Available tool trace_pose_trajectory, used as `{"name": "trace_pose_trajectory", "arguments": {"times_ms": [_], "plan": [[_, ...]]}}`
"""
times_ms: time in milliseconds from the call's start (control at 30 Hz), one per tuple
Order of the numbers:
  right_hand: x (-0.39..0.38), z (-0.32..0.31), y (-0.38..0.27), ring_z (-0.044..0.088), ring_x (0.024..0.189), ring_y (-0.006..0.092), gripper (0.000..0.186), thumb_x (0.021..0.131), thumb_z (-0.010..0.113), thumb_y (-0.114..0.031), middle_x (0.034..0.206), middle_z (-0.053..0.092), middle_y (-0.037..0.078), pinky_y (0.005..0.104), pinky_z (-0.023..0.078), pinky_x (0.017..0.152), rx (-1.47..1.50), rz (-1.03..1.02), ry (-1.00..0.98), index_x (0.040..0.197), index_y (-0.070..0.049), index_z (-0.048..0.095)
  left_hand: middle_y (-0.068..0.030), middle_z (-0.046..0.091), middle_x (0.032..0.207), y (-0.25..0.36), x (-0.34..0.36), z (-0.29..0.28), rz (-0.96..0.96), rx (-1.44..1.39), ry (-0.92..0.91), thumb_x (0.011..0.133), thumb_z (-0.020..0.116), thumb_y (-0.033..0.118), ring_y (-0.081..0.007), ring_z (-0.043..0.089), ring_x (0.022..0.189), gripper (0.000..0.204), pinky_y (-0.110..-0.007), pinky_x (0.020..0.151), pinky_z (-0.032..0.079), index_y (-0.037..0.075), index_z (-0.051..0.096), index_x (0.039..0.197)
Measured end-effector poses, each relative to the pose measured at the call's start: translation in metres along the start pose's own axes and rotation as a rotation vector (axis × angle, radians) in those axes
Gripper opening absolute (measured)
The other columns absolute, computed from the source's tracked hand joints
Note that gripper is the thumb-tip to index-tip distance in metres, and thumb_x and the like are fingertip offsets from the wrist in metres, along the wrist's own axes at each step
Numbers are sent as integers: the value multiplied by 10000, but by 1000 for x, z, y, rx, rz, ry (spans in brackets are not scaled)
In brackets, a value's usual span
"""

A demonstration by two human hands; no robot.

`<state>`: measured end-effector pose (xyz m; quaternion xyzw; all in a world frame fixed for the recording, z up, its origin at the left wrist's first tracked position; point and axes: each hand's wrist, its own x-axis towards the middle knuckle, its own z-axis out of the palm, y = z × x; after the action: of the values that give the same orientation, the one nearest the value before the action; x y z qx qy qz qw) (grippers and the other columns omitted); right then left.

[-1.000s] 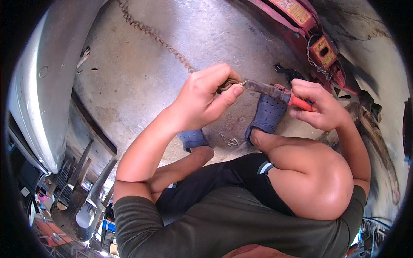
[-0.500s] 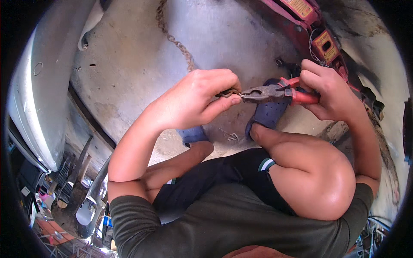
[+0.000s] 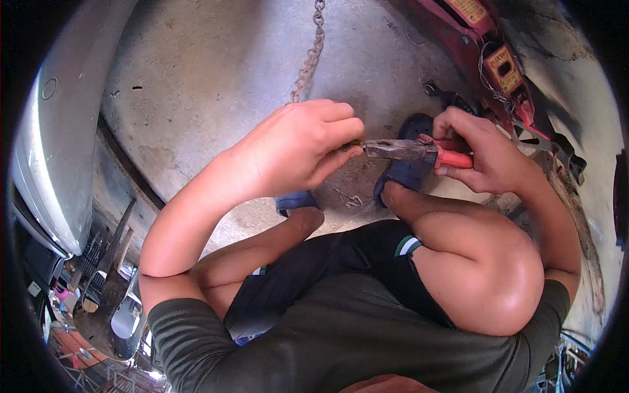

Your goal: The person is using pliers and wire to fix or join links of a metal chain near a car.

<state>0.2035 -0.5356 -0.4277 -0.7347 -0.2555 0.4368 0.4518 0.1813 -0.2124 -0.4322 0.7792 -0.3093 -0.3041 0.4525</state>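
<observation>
My left hand (image 3: 308, 147) is closed in a pinch on a small dark metal piece, mostly hidden by the fingers. Behind that hand runs a rusty chain (image 3: 309, 65); whether it joins the pinched piece is hidden. Combination pliers (image 3: 400, 150) with worn dark jaws and red handles lie level, tips right at my left fingertips. My right hand (image 3: 481, 150) wraps round the red handles. The jaws look nearly closed, and what sits between them is too small to make out.
Blue clogs (image 3: 403, 173) on my feet stand on the stained concrete floor (image 3: 196, 85) below the pliers. A red metal jack-like machine (image 3: 504, 72) with yellow labels is at the upper right. A pale curved panel (image 3: 65, 144) rises along the left.
The plier jaws have closed and turned over somewhat, and my right hand has moved slightly left. The chain's far part has swung to the right. The dark piece shows less between my left fingers.
</observation>
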Motion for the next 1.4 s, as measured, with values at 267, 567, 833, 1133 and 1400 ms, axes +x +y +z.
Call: {"name": "trace_pose_trajectory", "arguments": {"times_ms": [267,567,833,1133,1400], "plan": [[-6,11,11,686,801,275,207,880,769,-150,816,691,114,373,518,731,71,113,-120,956,-3,646,-43,552,878,0,-3,9,261,509,116,772,726,112,-231,550,727,213,-360,586,484,39,637,951],[-11,19,23,581,633,88,266,1000,714,-301,728,611,-2,277,455,569,639,502,-436,973,-40,672,-49,615,939,-15,2,0,634,801,251,733,694,159,-177,544,698,316,-309,573,460,26,680,1020],[-6,-3,9,593,692,108,349,1039,631,-371,796,628,37,295,490,611,492,425,-291,1157,-42,634,-112,634,956,-36,-2,10,173,344,373,874,691,70,-259,630,795,182,-341,672,515,1,670,1042],[-5,21,20,593,838,236,367,968,692,-197,844,604,118,343,482,789,-1,179,349,1270,-4,613,-55,606,849,-25,7,24,-212,-121,543,1011,612,147,-146,571,756,161,-285,684,463,5,670,1059],[-5,21,9,556,740,196,255,908,755,-182,754,537,63,331,471,731,-142,136,505,1045,-9,627,58,552,809,-27,17,38,-303,-533,620,1064,614,266,-28,447,671,239,-210,603,372,33,665,1069]]}}
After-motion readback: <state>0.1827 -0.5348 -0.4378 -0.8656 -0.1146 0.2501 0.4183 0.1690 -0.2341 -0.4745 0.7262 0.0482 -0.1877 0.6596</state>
